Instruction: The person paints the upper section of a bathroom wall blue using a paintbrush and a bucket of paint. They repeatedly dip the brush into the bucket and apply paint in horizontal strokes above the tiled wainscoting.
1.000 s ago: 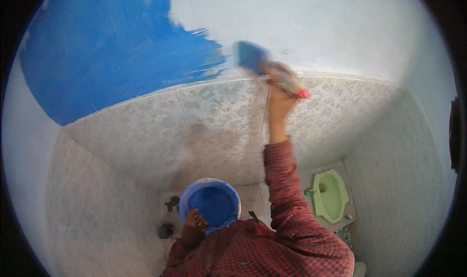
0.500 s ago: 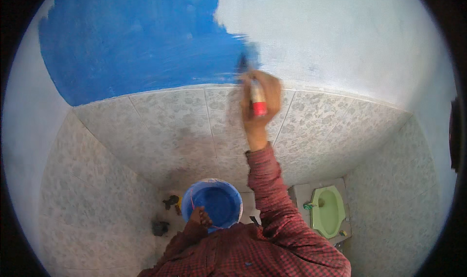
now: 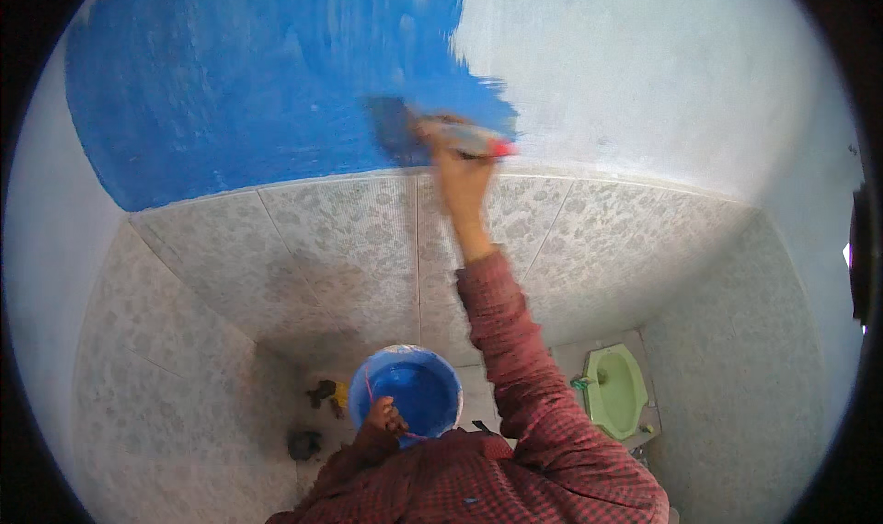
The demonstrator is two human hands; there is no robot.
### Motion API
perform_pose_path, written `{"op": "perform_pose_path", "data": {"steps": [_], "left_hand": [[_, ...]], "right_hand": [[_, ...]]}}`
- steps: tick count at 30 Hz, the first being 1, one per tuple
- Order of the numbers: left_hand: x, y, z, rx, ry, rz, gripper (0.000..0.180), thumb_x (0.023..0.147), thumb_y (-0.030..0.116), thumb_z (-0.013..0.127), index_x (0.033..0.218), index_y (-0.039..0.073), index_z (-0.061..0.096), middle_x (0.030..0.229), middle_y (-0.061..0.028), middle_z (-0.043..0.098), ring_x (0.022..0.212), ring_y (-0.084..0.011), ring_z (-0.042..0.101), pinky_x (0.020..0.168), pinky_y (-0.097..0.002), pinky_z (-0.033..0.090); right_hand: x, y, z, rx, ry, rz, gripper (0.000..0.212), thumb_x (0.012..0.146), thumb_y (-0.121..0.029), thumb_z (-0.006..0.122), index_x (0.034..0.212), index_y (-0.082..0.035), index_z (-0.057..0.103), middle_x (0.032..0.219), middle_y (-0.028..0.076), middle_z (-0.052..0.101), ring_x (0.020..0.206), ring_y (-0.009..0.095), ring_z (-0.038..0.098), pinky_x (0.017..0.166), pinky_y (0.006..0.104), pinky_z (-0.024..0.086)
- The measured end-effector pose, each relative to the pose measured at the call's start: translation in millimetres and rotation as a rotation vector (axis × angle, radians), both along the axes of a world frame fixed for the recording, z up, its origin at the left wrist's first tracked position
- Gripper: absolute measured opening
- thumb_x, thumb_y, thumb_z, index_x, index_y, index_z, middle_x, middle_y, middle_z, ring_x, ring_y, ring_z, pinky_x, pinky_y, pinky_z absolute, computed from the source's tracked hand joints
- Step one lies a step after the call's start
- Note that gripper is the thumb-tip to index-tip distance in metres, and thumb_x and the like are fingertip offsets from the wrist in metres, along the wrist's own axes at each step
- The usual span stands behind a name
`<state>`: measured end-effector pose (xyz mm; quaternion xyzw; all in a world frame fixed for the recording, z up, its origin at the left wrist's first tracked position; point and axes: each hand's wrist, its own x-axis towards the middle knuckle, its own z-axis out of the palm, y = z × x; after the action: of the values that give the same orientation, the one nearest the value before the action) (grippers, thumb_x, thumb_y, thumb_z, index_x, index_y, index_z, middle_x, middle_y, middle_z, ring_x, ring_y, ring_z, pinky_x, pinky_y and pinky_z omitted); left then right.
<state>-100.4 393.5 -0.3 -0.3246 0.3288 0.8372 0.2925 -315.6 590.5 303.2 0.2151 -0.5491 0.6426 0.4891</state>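
Right hand (image 3: 457,151) clamped on paintbrush (image 3: 432,133) handle, above tile edge: light, stiff, wet bristles soft. Left hand (image 3: 384,416) gripping paint bucket (image 3: 405,391) rim.

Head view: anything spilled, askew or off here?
No spill shows. The right hand holds the paintbrush on the wall, blurred by motion. The left hand grips the rim of the blue paint bucket, which looks level. The blue paint's right edge is ragged. Dark bits lie on the floor; the green squat toilet looks clean.
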Motion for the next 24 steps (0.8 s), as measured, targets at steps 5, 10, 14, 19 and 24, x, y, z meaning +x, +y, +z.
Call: {"op": "perform_pose_path", "data": {"steps": [5, 10, 14, 19, 24], "left_hand": [[-9, -19, -10, 0.028, -0.047, -0.042, 0.032, 0.076, 0.024, 0.054, 0.054, 0.017, 0.033, 0.044, 0.0016, 0.025, 0.038, -0.0145, 0.027, 0.045, -0.0334, 0.036], [-9, -25, -16, -0.028, 0.029, -0.073, 0.033, 0.076, 0.024, 0.053, 0.050, 0.018, 0.033, 0.040, 0.0014, 0.027, 0.036, -0.0144, 0.026, 0.046, -0.0342, 0.036], [-9, -26, -19, 0.089, 0.066, -0.091, 0.034, 0.077, 0.025, 0.052, 0.049, 0.017, 0.033, 0.040, 0.0009, 0.031, 0.036, -0.0148, 0.028, 0.046, -0.0343, 0.037], [-6, -24, -16, 0.045, 0.063, -0.056, 0.032, 0.078, 0.025, 0.052, 0.052, 0.017, 0.035, 0.040, 0.0013, 0.030, 0.036, -0.0149, 0.030, 0.049, -0.0338, 0.038], [0, -24, -2, 0.075, 0.079, -0.045, 0.028, 0.079, 0.024, 0.052, 0.058, 0.017, 0.036, 0.043, 0.0025, 0.029, 0.039, -0.0138, 0.031, 0.050, -0.0321, 0.038]], "right_hand": [[50, 131, 18, -0.274, 0.064, -0.430, 0.020, 0.080, -0.014, 0.063, 0.093, 0.001, 0.060, 0.086, 0.008, 0.063, 0.072, 0.014, 0.061, 0.053, 0.0235, 0.050], [60, 136, 25, -0.001, 0.162, -0.779, 0.010, 0.082, -0.010, 0.060, 0.086, -0.002, 0.061, 0.091, 0.007, 0.062, 0.076, 0.014, 0.059, 0.058, 0.0230, 0.049], [41, 57, 29, 0.437, 0.210, -1.006, 0.013, 0.075, -0.014, 0.064, 0.087, -0.010, 0.062, 0.087, 0.006, 0.061, 0.079, 0.024, 0.057, 0.070, 0.0322, 0.045], [30, -82, 21, 0.418, 0.162, -0.406, 0.016, 0.072, -0.010, 0.067, 0.087, -0.008, 0.062, 0.077, 0.008, 0.058, 0.070, 0.026, 0.056, 0.061, 0.0321, 0.044], [5, -79, 28, 0.135, -0.018, 0.003, 0.017, 0.075, -0.013, 0.067, 0.089, -0.006, 0.062, 0.081, 0.005, 0.062, 0.073, 0.016, 0.059, 0.064, 0.0287, 0.046]]}}
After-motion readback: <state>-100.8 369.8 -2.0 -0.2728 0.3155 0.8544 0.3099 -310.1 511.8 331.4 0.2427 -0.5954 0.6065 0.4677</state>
